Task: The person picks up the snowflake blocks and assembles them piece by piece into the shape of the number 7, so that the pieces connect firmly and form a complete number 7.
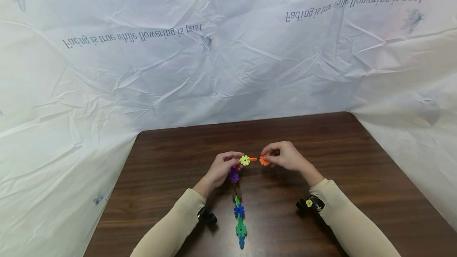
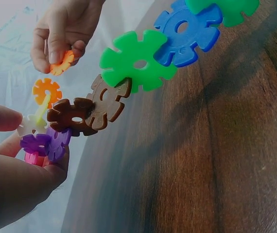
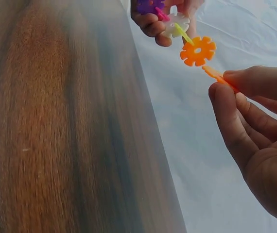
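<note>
My left hand pinches a chain of interlocked plastic snowflake discs near its far end. In the left wrist view the chain runs through a green disc, a blue disc, brown discs and purple discs to a white one between the fingers. Beyond these come a yellow disc and an orange end disc. My right hand pinches a loose orange disc by thumb and forefinger. A small gap separates this disc from the chain's orange end.
The chain's near part, with a dark green disc and a blue tip, reaches toward me over the brown wooden table. A wrinkled white printed sheet hangs behind the table and along its sides.
</note>
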Demonstrator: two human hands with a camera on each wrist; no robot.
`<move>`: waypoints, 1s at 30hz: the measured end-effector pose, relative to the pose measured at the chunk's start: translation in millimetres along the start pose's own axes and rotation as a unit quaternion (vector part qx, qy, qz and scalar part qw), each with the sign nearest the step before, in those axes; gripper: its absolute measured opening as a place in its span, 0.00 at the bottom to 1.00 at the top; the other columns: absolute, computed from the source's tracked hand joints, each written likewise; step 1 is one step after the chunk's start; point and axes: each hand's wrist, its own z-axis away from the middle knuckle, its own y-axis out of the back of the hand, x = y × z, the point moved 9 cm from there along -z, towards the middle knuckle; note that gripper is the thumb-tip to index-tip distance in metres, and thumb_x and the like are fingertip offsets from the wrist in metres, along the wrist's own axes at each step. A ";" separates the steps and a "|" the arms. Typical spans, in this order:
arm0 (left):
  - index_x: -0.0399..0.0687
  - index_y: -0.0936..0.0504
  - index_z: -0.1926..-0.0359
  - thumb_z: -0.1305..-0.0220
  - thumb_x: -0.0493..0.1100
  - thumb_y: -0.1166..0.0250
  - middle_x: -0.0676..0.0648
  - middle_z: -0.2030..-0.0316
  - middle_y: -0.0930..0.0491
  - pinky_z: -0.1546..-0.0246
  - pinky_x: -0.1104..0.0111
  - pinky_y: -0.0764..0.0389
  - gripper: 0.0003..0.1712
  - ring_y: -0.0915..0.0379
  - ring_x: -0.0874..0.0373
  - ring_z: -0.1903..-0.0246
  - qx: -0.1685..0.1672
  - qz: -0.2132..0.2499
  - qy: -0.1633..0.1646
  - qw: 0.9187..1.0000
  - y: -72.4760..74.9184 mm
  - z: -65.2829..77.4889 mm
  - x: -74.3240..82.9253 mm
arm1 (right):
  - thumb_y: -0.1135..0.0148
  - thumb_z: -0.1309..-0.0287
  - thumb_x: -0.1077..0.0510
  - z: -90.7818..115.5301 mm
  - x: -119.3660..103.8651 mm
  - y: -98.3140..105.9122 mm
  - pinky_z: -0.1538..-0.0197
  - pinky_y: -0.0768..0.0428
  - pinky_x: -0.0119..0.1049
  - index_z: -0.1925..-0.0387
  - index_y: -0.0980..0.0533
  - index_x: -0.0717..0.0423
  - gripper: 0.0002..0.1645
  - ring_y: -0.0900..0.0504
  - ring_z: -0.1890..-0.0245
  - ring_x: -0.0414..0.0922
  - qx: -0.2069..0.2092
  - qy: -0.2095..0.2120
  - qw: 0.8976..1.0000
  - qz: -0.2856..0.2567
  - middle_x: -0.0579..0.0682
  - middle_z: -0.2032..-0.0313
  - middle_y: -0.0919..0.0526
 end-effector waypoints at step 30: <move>0.28 0.21 0.47 0.35 0.31 0.40 0.43 0.62 0.17 0.58 0.66 0.16 0.16 0.20 0.58 0.65 0.003 0.010 -0.004 1.000 -0.1 -3.1 0.2 | 0.35 0.39 0.61 -10.8 11.9 -7.9 0.66 0.16 0.56 0.59 0.18 0.58 0.07 0.15 0.74 0.52 0.032 -0.060 0.994 -0.089 0.54 0.69 0.16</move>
